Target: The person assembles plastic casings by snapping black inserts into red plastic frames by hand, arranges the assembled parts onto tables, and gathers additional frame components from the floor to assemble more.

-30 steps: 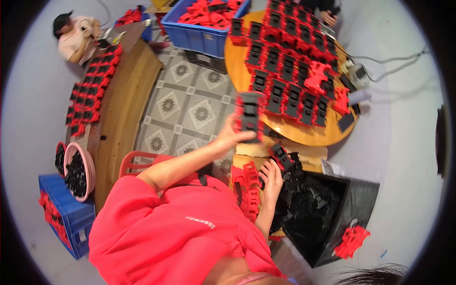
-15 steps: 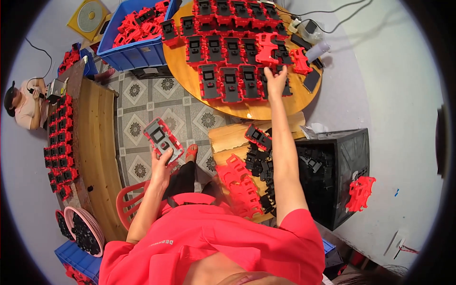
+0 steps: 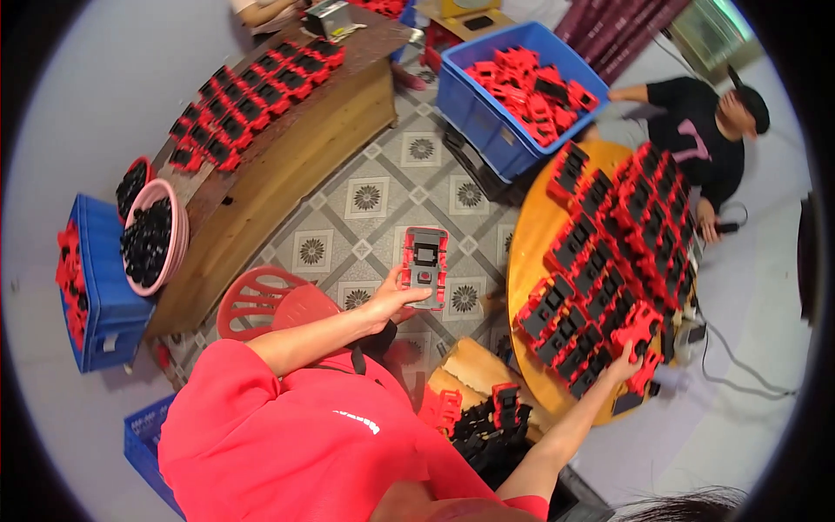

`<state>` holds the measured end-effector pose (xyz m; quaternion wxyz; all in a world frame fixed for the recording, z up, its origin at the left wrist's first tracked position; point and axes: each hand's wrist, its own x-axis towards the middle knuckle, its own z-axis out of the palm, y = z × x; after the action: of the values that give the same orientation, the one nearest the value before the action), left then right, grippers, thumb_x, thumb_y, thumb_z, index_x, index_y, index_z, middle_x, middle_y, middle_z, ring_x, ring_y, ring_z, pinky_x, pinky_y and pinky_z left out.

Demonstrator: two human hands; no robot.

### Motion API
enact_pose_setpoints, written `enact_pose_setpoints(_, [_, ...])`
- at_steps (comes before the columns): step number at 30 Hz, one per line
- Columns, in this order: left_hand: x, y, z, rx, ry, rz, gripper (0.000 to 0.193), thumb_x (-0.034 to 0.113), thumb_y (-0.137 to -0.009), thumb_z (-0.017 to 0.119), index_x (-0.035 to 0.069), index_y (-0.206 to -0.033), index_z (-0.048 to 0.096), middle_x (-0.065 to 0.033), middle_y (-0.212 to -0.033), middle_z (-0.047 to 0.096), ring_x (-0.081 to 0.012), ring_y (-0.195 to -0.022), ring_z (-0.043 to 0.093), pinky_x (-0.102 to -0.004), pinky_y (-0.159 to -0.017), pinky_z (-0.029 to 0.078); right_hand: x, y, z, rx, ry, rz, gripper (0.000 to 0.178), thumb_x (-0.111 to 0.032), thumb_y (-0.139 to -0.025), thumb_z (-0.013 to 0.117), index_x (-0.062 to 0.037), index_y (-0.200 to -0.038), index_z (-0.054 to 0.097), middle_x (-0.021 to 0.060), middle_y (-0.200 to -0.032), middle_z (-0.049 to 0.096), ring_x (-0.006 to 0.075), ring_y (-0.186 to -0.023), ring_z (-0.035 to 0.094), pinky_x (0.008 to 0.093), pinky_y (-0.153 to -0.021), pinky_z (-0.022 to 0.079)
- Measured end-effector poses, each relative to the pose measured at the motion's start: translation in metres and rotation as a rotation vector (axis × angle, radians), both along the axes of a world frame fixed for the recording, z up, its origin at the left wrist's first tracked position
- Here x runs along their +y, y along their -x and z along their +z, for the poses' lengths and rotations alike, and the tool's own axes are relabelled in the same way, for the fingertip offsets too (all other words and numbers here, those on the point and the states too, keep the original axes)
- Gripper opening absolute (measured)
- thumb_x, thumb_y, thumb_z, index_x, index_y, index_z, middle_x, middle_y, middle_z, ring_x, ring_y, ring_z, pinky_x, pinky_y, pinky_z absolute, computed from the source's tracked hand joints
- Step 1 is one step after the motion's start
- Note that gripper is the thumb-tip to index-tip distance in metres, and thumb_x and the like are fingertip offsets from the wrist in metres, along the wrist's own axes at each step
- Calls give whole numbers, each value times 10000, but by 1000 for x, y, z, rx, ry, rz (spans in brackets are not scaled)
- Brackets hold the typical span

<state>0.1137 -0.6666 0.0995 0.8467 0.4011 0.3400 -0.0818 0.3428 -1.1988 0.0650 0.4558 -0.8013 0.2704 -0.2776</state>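
Observation:
My left hand [image 3: 400,297] is closed round the lower end of a grey-black and red plastic housing [image 3: 426,254], held up over the floor with its dark face, square opening and small knob in view. At the right, my right hand [image 3: 619,365] reaches over the round wooden table [image 3: 524,252]. Its fingers close at the edge of a bare red plastic frame [image 3: 639,324], which lies across the rows of housings. The fingertips are partly hidden. Beside that hand is another red frame [image 3: 645,374]. Rows of red and black housings [image 3: 578,239] cover much of the table.
A blue crate [image 3: 487,130] of red parts stands beyond the table. Another person [image 3: 696,130] in black sits across it. A counter [image 3: 296,165] holds more housings; pink baskets [image 3: 155,235] hold black parts. A red chair [image 3: 261,300] and a wooden bench [image 3: 474,370] are close to me.
My view has turned left, bringing the person in black into sight. The housing stays in my left hand. My right hand has come to the red frame, its fingers closer together.

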Motion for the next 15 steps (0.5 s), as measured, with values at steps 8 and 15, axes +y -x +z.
enact_pose_setpoints(8, [27,40,-5,-56,-35,205,828,78,-792,743,92,-1429,213,-99,-1247,538,-223,-1116,578,-420,-947,496,71,52,66,-279,-809,359,570,-217,-866,669,10,-1335,437,157,-1331,487,269,-1216,472,446,-1042,366])
enact_pose_setpoints(15, [88,63,15,-22,-27,446,858,38,-744,728,139,-1429,221,-70,-1255,510,-224,-1119,567,-439,-920,517,308,118,60,80,-1704,908,715,-235,-811,701,-18,-1400,359,222,-1314,486,424,-1164,502,464,-951,481])
